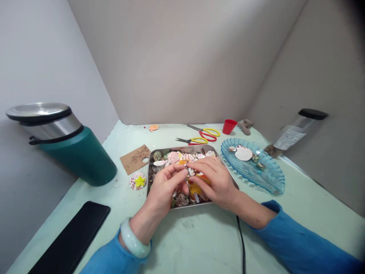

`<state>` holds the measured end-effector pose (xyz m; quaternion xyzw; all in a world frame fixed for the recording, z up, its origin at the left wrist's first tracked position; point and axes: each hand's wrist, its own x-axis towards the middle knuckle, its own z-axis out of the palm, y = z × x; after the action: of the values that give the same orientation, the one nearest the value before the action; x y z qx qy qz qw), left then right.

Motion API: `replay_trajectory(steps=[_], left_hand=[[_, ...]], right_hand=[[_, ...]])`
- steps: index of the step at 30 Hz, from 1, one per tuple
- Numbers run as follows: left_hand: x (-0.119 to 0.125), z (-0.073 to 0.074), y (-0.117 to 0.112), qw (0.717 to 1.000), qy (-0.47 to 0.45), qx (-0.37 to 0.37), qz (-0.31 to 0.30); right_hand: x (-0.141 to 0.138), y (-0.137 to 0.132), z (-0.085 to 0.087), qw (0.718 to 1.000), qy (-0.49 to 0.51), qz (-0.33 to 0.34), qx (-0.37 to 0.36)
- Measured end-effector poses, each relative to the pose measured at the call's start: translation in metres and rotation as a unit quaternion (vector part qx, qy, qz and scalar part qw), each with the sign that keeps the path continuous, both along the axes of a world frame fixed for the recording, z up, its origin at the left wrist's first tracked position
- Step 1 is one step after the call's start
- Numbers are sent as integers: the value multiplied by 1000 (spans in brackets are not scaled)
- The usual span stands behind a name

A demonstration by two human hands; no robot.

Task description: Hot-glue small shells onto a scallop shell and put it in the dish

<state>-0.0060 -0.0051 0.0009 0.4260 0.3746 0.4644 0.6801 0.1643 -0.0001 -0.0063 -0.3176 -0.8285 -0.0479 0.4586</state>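
A steel tray (150, 169) full of several coloured seashells sits in the middle of the pale green table. Both hands hover over it, fingertips meeting. My left hand (166, 186) and my right hand (213, 179) pinch one small pale shell (186, 167) between thumbs and forefingers, just above the heap. A pale bangle (133, 239) circles my left wrist; both sleeves are blue.
A blue glass dish (265, 175) with a white shell and a few small ones lies right of the tray. Two scissors (203, 134), a red cup (229, 126), a brown card (135, 158), a green steel-lidded bin (74, 152), a black slab (71, 239) and a black cable (242, 243) surround them.
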Motion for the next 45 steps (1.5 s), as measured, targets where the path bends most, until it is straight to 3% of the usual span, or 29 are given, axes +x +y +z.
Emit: replay_trajectory(steps=[14, 33, 45], left_hand=[[-1, -3, 0, 1000, -25, 11, -9], [1, 1, 1, 1000, -18, -13, 17], [0, -1, 0, 1000, -19, -9, 3]], right_hand=[[-1, 0, -1, 1000, -9, -3, -7], [2, 0, -3, 997, 12, 44, -57], [2, 0, 0, 993, 38, 74, -79]])
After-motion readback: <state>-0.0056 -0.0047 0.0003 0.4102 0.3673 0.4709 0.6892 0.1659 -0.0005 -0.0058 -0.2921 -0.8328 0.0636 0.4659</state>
